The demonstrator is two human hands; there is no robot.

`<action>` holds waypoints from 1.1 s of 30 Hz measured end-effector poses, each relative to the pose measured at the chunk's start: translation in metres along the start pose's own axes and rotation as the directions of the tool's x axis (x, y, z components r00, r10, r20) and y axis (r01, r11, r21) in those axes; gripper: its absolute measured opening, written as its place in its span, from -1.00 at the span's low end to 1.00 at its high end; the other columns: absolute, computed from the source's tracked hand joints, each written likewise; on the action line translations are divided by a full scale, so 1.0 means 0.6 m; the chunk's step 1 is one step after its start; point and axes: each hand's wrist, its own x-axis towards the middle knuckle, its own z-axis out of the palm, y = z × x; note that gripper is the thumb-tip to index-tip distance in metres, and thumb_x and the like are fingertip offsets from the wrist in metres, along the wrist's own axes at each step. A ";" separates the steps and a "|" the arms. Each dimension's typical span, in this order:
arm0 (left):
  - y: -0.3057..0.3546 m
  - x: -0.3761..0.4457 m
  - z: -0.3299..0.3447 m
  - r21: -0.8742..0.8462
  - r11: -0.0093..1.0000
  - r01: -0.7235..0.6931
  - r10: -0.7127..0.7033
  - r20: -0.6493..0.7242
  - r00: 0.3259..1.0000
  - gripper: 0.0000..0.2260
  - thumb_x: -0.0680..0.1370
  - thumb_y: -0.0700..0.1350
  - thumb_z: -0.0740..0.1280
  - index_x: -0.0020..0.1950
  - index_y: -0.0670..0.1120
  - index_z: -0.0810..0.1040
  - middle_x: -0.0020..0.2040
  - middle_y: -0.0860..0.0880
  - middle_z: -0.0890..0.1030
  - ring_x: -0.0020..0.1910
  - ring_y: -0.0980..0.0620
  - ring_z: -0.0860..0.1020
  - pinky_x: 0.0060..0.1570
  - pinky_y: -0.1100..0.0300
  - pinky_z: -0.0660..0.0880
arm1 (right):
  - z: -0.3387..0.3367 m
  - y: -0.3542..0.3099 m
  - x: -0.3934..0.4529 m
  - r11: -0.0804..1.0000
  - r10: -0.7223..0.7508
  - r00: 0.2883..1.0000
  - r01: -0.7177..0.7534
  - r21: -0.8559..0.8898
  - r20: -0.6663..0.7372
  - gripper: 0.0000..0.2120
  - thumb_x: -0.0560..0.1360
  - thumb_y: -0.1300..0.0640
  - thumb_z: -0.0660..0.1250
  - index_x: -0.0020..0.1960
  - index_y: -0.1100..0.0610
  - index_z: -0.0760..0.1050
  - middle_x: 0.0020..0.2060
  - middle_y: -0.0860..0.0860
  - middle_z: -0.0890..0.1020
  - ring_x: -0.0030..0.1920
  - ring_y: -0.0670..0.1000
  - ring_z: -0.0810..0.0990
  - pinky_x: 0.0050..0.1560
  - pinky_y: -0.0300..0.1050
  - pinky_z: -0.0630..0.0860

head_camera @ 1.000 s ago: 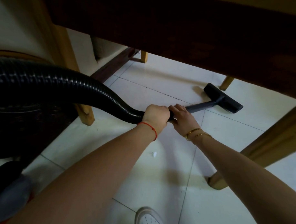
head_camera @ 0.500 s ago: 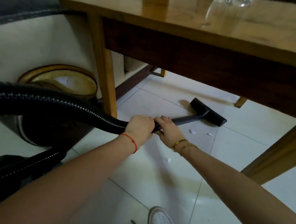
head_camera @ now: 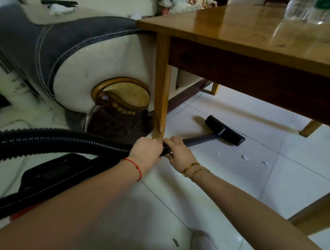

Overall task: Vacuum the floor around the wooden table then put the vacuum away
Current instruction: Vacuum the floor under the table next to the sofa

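Note:
My left hand [head_camera: 145, 152] grips the black ribbed vacuum hose [head_camera: 67, 140] where it joins the grey wand [head_camera: 200, 139]. Just ahead of it, my right hand [head_camera: 177, 152] grips the wand's near end. The black floor nozzle [head_camera: 224, 130] lies flat on the white tiled floor [head_camera: 237, 187] under the front edge of the wooden table [head_camera: 232, 31]. Three small white scraps [head_camera: 244, 157] lie on the tiles just this side of the nozzle. The black vacuum body [head_camera: 55, 171] sits on the floor to my left.
A table leg [head_camera: 161, 87] stands right behind my hands. A cream and grey sofa arm [head_camera: 83, 58] with carved gold trim fills the left. A clear plastic bottle [head_camera: 309, 5] lies on the tabletop. Another table leg [head_camera: 320, 211] is at right; my white shoe [head_camera: 204, 243] is below.
My view has risen from beneath the table to above its top. The nozzle has been drawn back toward me, and white scraps now show on the tiles beside it.

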 end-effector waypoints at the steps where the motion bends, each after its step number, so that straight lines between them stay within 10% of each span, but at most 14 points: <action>1: -0.007 -0.007 0.002 0.006 1.000 0.004 -0.004 -0.004 1.000 -0.73 0.58 0.02 0.24 0.17 -0.13 0.43 0.04 -0.05 0.60 -0.02 -0.04 0.61 -0.16 0.15 0.42 | 0.005 -0.008 0.003 1.000 -0.011 1.000 0.011 -0.004 0.004 -0.72 0.48 0.23 0.30 0.19 0.13 0.43 0.04 0.13 0.47 0.08 0.15 0.39 0.09 -0.06 0.36; 33: 0.010 0.103 -0.044 -0.178 0.958 0.225 -0.203 0.136 0.970 -0.85 0.62 -0.10 0.20 0.13 -0.14 0.40 -0.03 0.00 0.56 -0.08 0.05 0.58 -0.26 0.21 0.28 | -0.109 0.049 0.106 0.995 -0.037 0.962 0.059 -0.075 0.270 -0.71 0.45 0.18 0.34 0.16 0.15 0.45 0.00 0.10 0.50 0.02 0.09 0.41 0.12 -0.11 0.35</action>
